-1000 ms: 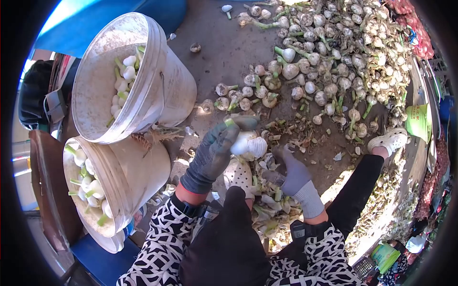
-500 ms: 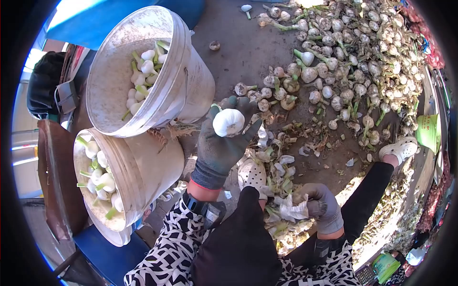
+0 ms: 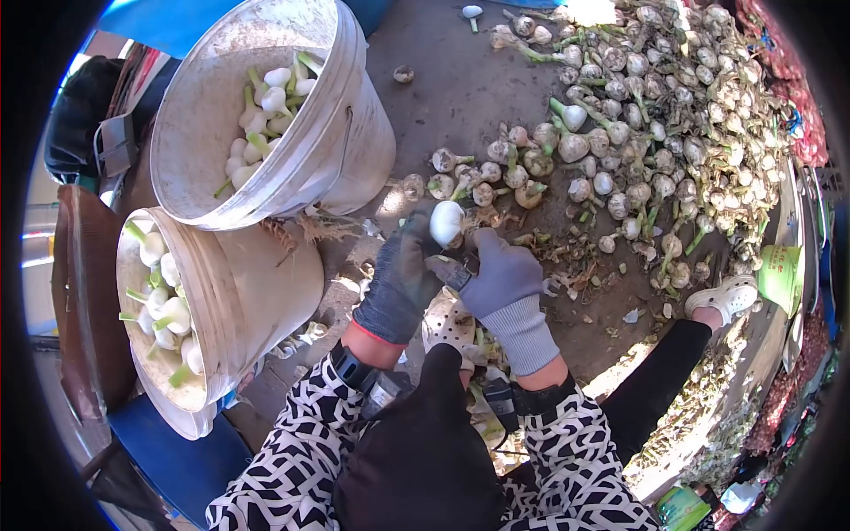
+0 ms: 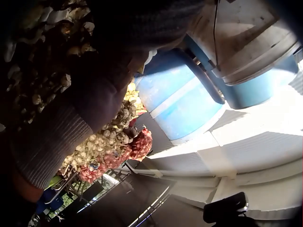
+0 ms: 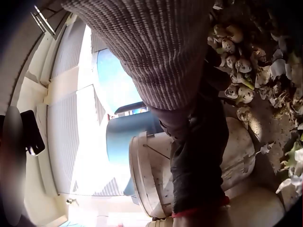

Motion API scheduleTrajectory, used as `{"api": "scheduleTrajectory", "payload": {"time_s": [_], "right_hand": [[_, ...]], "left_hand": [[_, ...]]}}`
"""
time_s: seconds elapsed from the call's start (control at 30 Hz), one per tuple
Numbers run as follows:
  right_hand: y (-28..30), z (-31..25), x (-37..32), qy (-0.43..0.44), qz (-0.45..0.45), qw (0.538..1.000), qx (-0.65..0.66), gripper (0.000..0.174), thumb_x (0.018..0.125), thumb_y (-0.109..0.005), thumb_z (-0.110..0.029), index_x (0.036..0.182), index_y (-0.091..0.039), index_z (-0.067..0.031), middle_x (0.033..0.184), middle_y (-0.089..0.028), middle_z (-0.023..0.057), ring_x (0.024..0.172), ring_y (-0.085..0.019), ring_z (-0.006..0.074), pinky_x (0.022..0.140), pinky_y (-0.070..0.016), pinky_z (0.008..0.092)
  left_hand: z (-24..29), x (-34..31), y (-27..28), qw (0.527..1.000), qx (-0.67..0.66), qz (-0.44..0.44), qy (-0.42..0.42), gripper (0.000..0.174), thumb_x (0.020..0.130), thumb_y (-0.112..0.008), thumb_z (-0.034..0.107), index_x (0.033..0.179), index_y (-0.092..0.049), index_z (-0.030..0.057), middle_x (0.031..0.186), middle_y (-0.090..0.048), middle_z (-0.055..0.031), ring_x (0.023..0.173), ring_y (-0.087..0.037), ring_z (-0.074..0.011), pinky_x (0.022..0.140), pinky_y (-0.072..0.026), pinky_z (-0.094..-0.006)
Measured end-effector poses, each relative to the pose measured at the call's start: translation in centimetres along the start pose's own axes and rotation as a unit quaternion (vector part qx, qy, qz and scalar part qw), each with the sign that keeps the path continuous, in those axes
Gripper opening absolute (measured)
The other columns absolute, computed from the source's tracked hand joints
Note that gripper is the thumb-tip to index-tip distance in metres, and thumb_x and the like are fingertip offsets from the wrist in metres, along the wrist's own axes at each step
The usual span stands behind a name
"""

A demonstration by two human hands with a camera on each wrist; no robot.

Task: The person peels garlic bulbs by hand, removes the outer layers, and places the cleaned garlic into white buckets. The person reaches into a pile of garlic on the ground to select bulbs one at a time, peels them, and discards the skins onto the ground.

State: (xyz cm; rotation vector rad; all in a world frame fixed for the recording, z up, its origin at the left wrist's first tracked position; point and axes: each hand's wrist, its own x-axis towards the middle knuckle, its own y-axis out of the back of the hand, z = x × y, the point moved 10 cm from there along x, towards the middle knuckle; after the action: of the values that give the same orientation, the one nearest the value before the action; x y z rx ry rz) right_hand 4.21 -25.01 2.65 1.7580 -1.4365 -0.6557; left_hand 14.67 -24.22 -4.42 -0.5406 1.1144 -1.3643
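A white garlic bulb [image 3: 447,224] sits in the fingers of my left hand [image 3: 403,279], which wears a dark glove and grips it. My right hand [image 3: 503,279], in a grey glove with a ribbed cuff, is right beside the bulb. Its fingers are bent, and its thumb reaches across to the left glove. I cannot tell whether the right fingertips pinch the bulb's skin. In the left wrist view the grey glove [image 4: 90,104] is in deep shadow; in the right wrist view the dark glove [image 5: 199,161] shows below the grey cuff [image 5: 156,61].
Two white buckets, an upper one [image 3: 354,150] and a lower one [image 3: 266,274], lie tipped at left with trimmed garlic inside. A large heap of unpeeled garlic [image 3: 673,142] covers the ground at right. Scraps of skin [image 3: 575,257] lie between the feet. A pale clog [image 3: 730,296] is at right.
My right hand has risen from the skin pile, where it held a strip of peeled skin, to the bulb. My left hand, earlier spread palm up under the bulb, has turned and now grips it.
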Motion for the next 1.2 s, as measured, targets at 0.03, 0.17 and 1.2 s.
{"api": "scheduleTrajectory", "payload": {"time_s": [0.03,0.17,1.2], "right_hand": [[-0.2,0.0,0.1,0.013,-0.011,1.0,-0.015,0.048,0.074,-0.076,-0.055,0.082,-0.061,-0.0097,0.059,-0.06,0.0052,0.056,-0.064,0.0258,0.054,-0.0497,0.0368],[-0.1,-0.3,0.5,0.037,-0.068,0.997,-0.03,0.045,0.078,-0.071,-0.055,0.082,-0.061,-0.0109,0.056,-0.057,0.0069,0.053,-0.061,0.0301,0.052,-0.0473,0.0393],[-6.5,22.4,6.6,-0.229,-0.027,0.972,-0.04,0.051,0.084,-0.068,-0.046,0.116,-0.06,-0.0071,0.114,-0.064,0.0217,0.101,-0.062,0.0381,0.083,-0.0481,0.0457]], "left_hand": [[-0.4,0.2,1.2,0.997,0.034,0.075,0.005,0.03,0.099,-0.052,0.026,0.119,-0.055,0.0033,0.109,-0.061,-0.0117,0.099,-0.061,-0.0217,0.086,-0.0527,-0.0364],[-0.1,-0.2,1.2,0.992,0.074,0.101,-0.002,0.029,0.095,-0.062,0.024,0.114,-0.057,0.0034,0.101,-0.063,-0.0071,0.092,-0.061,-0.0185,0.08,-0.0516,-0.0351],[32.9,-27.2,-10.7,0.299,0.717,0.406,-0.482,0.033,0.102,-0.044,0.019,0.126,-0.052,-0.0029,0.116,-0.061,-0.0187,0.101,-0.064,-0.0206,0.087,-0.0522,-0.0331]]}}
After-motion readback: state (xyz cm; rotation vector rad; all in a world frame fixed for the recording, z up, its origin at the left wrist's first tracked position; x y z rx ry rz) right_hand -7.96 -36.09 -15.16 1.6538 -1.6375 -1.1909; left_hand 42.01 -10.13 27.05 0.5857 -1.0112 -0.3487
